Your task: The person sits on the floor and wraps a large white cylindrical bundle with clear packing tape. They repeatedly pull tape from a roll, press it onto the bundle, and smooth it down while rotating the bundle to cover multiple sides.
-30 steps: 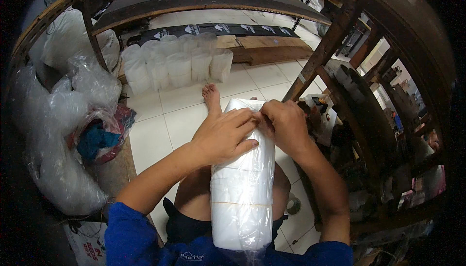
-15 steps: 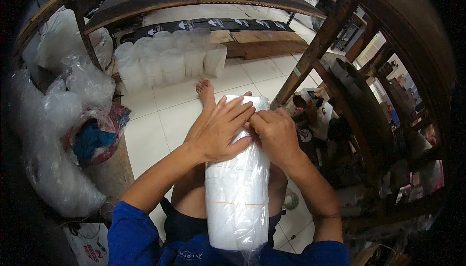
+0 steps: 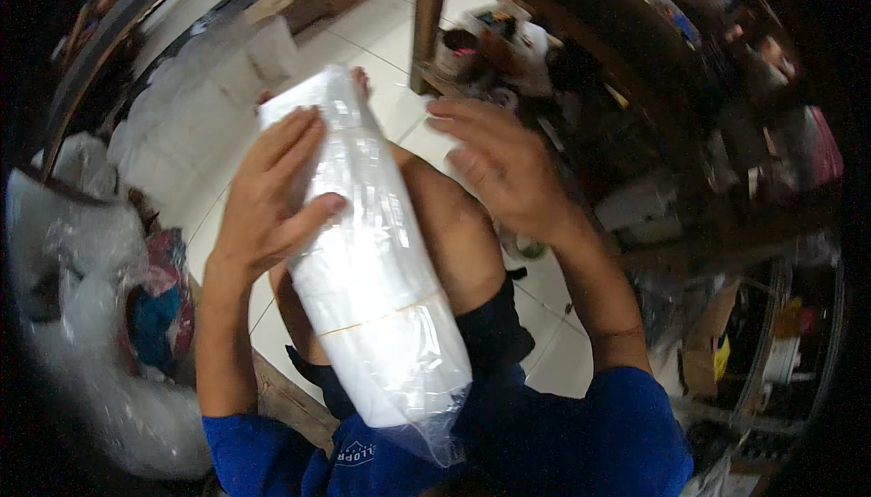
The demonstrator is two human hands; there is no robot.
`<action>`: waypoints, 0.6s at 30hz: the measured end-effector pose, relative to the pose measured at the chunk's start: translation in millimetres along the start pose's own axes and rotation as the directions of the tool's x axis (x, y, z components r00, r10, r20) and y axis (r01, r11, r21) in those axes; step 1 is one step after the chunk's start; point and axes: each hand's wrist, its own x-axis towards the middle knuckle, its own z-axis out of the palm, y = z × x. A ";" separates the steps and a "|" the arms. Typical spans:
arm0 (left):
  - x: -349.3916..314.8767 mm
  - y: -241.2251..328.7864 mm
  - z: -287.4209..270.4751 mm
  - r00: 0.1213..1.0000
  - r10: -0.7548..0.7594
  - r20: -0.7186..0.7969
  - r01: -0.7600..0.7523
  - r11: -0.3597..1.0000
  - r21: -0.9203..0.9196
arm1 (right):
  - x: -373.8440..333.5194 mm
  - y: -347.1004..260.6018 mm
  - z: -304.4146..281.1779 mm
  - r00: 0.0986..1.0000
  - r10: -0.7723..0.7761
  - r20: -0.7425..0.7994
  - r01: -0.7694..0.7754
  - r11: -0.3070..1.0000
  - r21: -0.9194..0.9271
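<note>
A long white bundle in a clear plastic bag lies slanted across my lap, with a thin yellowish band around its lower part. The bag's loose clear end rests against my blue shirt. My left hand lies along the bundle's left side, fingers stretched and thumb over the top. Off to the right of the bundle, my right hand is raised in the air, blurred, with fingers extended and nothing in them.
Several white wrapped rolls stand on the tiled floor at the far left. Clear plastic bags bulge along the left, by a bag with blue cloth. A dark wooden rack with cluttered shelves fills the right.
My right hand has let go of the bundle and moved away to the right. The bundle's far end has swung left, with my left hand on it. The view has turned right.
</note>
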 end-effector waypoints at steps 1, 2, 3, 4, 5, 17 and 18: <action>1.8 1.5 -1.0 1.000 -0.015 0.024 0.014 1.000 0.011 | -8.5 10.2 -12.0 0.989 0.145 -0.022 -0.142 0.985 0.094; 3.0 4.3 0.7 0.999 -0.039 0.031 0.039 0.999 0.003 | -20.5 29.8 -19.9 0.968 0.249 -0.013 -0.248 0.968 0.039; 6.0 8.5 0.6 0.998 -0.057 0.041 0.058 0.998 -0.002 | -38.4 57.4 -23.3 0.939 0.345 -0.012 -0.345 0.939 -0.013; 7.0 12.2 0.5 0.995 -0.082 0.048 0.082 0.997 -0.006 | -59.3 82.1 -23.3 0.902 0.432 -0.007 -0.432 0.900 -0.060; 8.3 12.7 2.2 0.995 -0.078 0.056 0.078 0.997 0.000 | -82.0 98.4 -21.6 0.887 0.461 -0.004 -0.459 0.882 -0.108; 9.5 22.4 5.0 0.989 -0.108 0.106 0.108 0.994 0.000 | -248.6 199.3 36.3 0.705 0.672 0.226 -0.577 0.729 -0.368; 9.2 22.9 4.8 0.988 -0.115 0.104 0.115 0.993 0.000 | -249.2 197.1 43.7 0.689 0.682 0.246 -0.550 0.712 -0.436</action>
